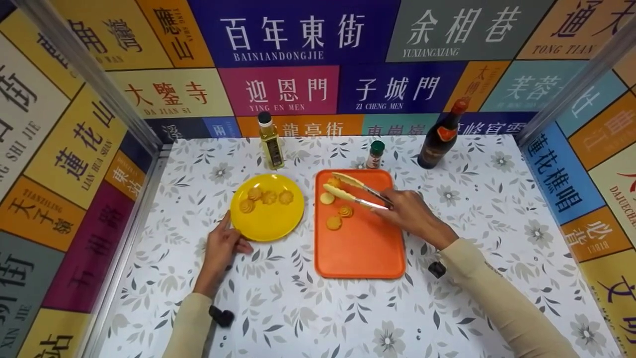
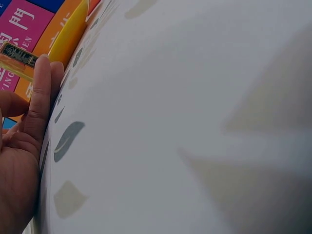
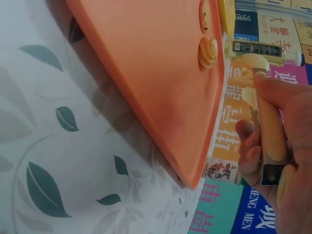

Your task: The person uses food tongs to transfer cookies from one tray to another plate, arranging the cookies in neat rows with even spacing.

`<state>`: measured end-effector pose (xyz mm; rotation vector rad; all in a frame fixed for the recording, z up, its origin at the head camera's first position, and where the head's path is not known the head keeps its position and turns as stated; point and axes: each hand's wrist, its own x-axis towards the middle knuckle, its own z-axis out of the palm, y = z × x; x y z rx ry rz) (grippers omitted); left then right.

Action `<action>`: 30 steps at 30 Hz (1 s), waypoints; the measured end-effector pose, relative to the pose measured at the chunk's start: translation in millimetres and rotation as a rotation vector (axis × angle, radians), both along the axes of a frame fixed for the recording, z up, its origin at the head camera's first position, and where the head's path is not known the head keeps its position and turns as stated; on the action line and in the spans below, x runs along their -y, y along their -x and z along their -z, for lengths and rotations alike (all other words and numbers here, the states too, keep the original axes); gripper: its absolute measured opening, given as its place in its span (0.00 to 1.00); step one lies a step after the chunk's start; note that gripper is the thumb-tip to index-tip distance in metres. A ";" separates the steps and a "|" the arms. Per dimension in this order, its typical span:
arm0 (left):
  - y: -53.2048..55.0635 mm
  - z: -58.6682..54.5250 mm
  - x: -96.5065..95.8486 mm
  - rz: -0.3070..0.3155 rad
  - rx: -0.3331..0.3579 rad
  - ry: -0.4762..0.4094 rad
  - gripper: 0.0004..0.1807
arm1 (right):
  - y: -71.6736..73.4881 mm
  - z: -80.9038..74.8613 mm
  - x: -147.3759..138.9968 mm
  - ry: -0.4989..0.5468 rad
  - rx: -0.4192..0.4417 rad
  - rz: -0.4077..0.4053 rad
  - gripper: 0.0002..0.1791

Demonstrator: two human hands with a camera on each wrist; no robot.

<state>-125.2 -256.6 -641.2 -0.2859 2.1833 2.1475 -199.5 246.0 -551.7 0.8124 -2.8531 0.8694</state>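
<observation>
My right hand [image 1: 410, 211] grips a pair of tongs [image 1: 370, 203] with metal arms and pale yellow tips. The tips reach over the upper left of an orange tray [image 1: 362, 248], around a cookie [image 1: 334, 182]; whether they squeeze it I cannot tell. Several cookies lie on that side of the tray, among them a swirled cookie [image 3: 208, 53]. To the left, a yellow plate [image 1: 268, 226] bears several cookies [image 1: 269, 197]. My left hand [image 1: 223, 246] rests at the plate's lower left rim, touching it; in the left wrist view its fingers [image 2: 41, 92] look mostly straight.
Behind the plate stands an oil bottle [image 1: 271, 141] with a black cap. A small green-capped jar [image 1: 375, 154] is just behind the tray, and a dark bottle [image 1: 439, 139] with a red top is further right. Printed panels [image 1: 293, 89] wall the table's back and sides.
</observation>
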 end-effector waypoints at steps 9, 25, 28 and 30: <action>-0.8 -2.9 -1.3 0.006 0.005 -0.007 0.38 | 1.7 -2.4 8.3 0.006 0.059 0.001 0.22; -0.4 1.5 1.7 0.018 -0.009 -0.027 0.37 | 1.6 -5.7 25.5 -0.011 0.089 -0.011 0.21; -0.7 1.6 1.5 0.013 -0.007 -0.031 0.37 | 1.6 -5.6 29.4 -0.014 0.096 -0.009 0.22; -1.1 1.2 1.1 0.015 -0.006 -0.030 0.37 | 1.2 -5.2 31.9 -0.013 0.099 -0.009 0.23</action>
